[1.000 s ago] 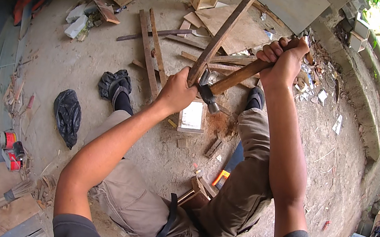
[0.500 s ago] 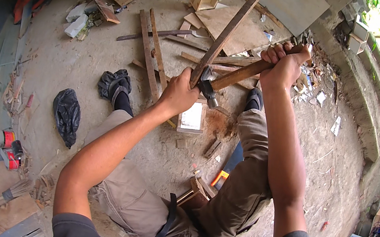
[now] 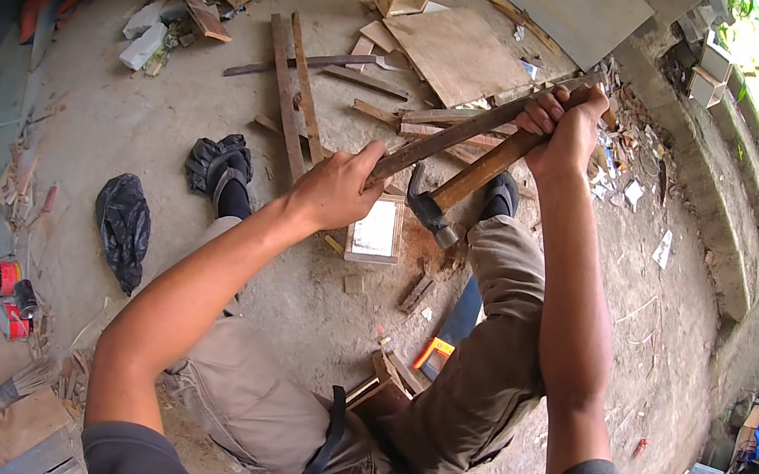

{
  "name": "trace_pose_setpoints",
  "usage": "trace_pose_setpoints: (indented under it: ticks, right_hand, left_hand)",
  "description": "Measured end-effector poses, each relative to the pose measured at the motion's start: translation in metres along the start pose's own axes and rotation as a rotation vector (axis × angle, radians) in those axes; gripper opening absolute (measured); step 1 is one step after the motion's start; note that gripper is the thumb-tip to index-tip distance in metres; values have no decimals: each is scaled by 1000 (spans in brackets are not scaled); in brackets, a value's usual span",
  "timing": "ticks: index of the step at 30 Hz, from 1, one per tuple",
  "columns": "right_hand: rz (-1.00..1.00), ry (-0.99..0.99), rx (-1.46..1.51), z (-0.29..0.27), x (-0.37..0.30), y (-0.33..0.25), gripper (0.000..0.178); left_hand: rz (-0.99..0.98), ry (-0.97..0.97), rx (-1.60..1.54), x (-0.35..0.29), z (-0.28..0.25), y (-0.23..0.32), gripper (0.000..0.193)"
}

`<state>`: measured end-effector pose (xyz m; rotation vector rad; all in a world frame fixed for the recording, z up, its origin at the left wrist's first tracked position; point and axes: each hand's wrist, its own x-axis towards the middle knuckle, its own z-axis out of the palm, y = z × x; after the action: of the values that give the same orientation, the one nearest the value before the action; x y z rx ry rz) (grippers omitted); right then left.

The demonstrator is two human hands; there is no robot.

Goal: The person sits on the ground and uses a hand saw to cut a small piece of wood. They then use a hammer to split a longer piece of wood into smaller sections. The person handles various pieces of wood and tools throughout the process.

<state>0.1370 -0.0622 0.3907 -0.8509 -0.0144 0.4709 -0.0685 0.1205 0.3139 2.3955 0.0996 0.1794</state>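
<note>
My left hand point(image 3: 337, 187) is closed around the near end of a dark wooden strip point(image 3: 465, 128), which slants up to the right. In my right hand point(image 3: 564, 128) is a claw hammer point(image 3: 480, 176), gripped by its wooden handle with the dark metal head hanging down toward me. The strip's far end lies against or just behind my right fingers; whether they also hold it I cannot tell. Below my left hand, a small wooden box with a white top point(image 3: 375, 233) sits on the ground between my feet.
A handsaw with an orange and yellow handle point(image 3: 433, 353) lies beside my right leg, next to a small wooden box point(image 3: 386, 385). Loose wood strips point(image 3: 293, 105) and a plywood sheet point(image 3: 458, 53) lie ahead. A black plastic bag point(image 3: 121, 230) is at left; concrete steps point(image 3: 708, 214) rise at right.
The wooden strip has swung from steep to a lower slant, its far end now at my right hand. The hammer head has moved slightly down and right, away from my left hand.
</note>
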Motion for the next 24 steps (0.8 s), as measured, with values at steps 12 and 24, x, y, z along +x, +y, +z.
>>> trace_pose_setpoints:
  ticks: [12,24]
  right_hand:
    - [9,-60,-72,19,-6,0,53]
    - [-129,-293,-528,30,-45,50,46]
  left_hand:
    - [136,47,141,9,-8,-18,31]
    - [7,38,119,-5,-1,-48,27]
